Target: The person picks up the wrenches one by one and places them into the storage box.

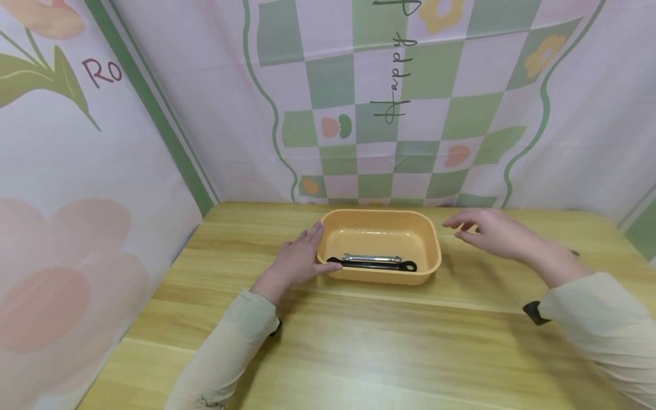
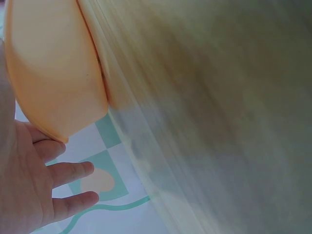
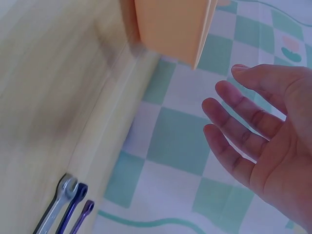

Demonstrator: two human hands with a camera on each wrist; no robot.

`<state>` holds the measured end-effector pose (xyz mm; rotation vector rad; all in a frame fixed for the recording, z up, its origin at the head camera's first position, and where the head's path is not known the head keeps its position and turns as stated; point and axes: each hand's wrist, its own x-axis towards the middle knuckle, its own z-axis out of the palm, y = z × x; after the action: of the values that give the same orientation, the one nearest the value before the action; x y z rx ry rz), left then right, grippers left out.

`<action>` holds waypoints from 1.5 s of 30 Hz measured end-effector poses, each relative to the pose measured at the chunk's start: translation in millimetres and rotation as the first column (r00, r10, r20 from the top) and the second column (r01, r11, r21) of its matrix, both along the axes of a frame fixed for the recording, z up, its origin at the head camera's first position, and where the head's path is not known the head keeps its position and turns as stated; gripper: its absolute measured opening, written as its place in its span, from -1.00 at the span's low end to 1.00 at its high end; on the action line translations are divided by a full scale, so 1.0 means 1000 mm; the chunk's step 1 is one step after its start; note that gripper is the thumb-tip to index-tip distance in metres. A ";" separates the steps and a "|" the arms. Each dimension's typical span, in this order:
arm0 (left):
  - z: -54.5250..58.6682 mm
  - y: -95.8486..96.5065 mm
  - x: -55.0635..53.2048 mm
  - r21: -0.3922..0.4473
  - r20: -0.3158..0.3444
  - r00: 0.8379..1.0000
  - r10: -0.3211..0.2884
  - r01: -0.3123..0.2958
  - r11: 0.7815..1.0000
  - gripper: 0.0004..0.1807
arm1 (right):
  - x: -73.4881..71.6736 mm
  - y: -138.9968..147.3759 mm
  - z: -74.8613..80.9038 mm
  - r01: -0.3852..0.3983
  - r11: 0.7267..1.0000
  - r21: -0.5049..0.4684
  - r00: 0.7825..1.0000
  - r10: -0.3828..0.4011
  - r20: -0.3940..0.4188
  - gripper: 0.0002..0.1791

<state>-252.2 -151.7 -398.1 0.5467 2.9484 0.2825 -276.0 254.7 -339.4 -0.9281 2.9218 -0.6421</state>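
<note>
An orange plastic bin (image 1: 381, 277) stands on the table, holding a small silver wrench (image 1: 371, 258) and a longer black wrench (image 1: 379, 265) side by side along its front wall. My left hand (image 1: 298, 259) rests on the bin's left rim, thumb laid over the front-left corner near the black wrench. Seen from the left wrist, the outer fingers (image 2: 73, 173) are stretched and spread past the rim. Off the bin's right side, my right hand (image 1: 489, 230) hovers in the air with loosely bent fingers and holds nothing.
In the right wrist view a silver wrench (image 3: 58, 204), a dark blue wrench (image 3: 73, 207) and a purple wrench (image 3: 84, 217) lie in a row near the table's edge. A patterned curtain (image 1: 374, 142) hangs behind the wooden table (image 1: 359, 341).
</note>
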 end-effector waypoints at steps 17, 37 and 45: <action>0.002 0.000 0.002 0.014 0.008 1.000 0.001 -0.001 1.000 0.21 | 0.005 0.034 -0.010 0.069 0.998 0.000 0.997 -0.069 0.034 -0.65; 0.001 0.000 0.002 0.011 0.002 1.000 0.002 -0.002 1.000 0.21 | 0.012 0.076 -0.038 0.083 0.996 -0.014 0.996 -0.084 -0.043 -0.73; 0.000 0.001 0.002 0.008 -0.004 1.000 0.002 -0.002 1.000 0.21 | 0.018 0.090 -0.044 0.143 0.989 -0.030 0.990 -0.143 0.006 -0.70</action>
<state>-249.7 -150.9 -397.8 0.5465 2.9528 0.2941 -257.9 344.3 -383.3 -0.7235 3.0038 -0.6952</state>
